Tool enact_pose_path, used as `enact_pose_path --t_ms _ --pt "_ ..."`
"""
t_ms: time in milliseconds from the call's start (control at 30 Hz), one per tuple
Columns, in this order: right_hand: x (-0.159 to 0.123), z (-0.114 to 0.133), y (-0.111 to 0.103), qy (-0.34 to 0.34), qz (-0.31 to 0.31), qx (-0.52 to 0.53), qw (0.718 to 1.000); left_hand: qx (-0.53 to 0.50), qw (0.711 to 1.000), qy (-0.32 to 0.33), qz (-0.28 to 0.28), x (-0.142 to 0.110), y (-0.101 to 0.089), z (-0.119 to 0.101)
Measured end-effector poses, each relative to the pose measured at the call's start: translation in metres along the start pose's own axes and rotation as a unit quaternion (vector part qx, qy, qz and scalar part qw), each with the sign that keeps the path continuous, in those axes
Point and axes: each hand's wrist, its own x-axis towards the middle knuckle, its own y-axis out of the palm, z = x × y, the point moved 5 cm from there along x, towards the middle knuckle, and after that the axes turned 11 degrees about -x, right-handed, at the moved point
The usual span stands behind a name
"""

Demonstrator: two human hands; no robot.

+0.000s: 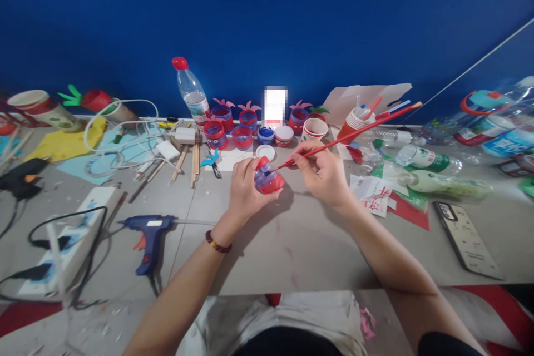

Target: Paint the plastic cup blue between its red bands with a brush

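My left hand (245, 190) is closed around a small red and purple painted cup (271, 182), held tilted above the table. Between the fingers of my right hand (323, 175) is a long red paintbrush (348, 140), its tip at the cup's side. Just beyond my hands stand an open jar of blue paint (266, 134) and a jar with a white lid (284, 134). A loose white lid (266, 152) lies in front of them. Several similar red and purple cups (242, 137) are lined up to the left of the jars.
A blue glue gun (152, 233) and a white power strip (77, 239) lie at left. Wooden sticks (195, 158) and a bottle with a red cap (192, 92) are behind. Plastic bottles (429, 158), a phone (467, 242) and stacked paper cups (354, 125) are at right.
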Motion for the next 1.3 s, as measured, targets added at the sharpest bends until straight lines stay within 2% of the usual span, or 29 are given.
enact_pose_path --t_ms 133,233,400,633,833,933,1067,1300 --pt "0.002 0.0024 -0.0033 -0.011 -0.016 -0.043 0.999 -0.002 1.0 -0.012 0.008 -0.0005 0.0011 0.0016" --pt "0.0029 0.0046 -0.0078 -0.016 -0.034 -0.038 0.999 -0.006 1.0 -0.014 0.008 -0.001 0.0014 0.0014" --pt "-0.0006 0.0032 -0.0012 -0.004 0.012 0.014 1.0 0.0 1.0 -0.003 0.003 -0.0018 0.0015 0.0012" --pt "0.0015 0.0 -0.0035 -0.015 -0.008 -0.063 0.998 -0.002 1.0 0.001 -0.008 -0.0004 0.0 0.0007" --pt "-0.0001 0.0034 -0.0017 -0.017 0.017 -0.002 1.0 0.003 1.0 0.006 -0.011 -0.001 -0.0006 0.0018" --pt "-0.0004 0.0032 0.0002 -0.021 0.022 -0.02 0.999 0.014 1.0 -0.006 -0.005 -0.001 -0.0003 0.0041" --pt "0.0016 0.0008 -0.0055 -0.015 -0.005 -0.047 0.999 0.011 1.0 -0.001 -0.011 0.0001 -0.0011 0.0027" --pt "-0.0015 0.0007 -0.003 0.002 0.017 0.007 1.0 0.007 1.0 0.015 -0.02 -0.0008 -0.0009 0.0035"
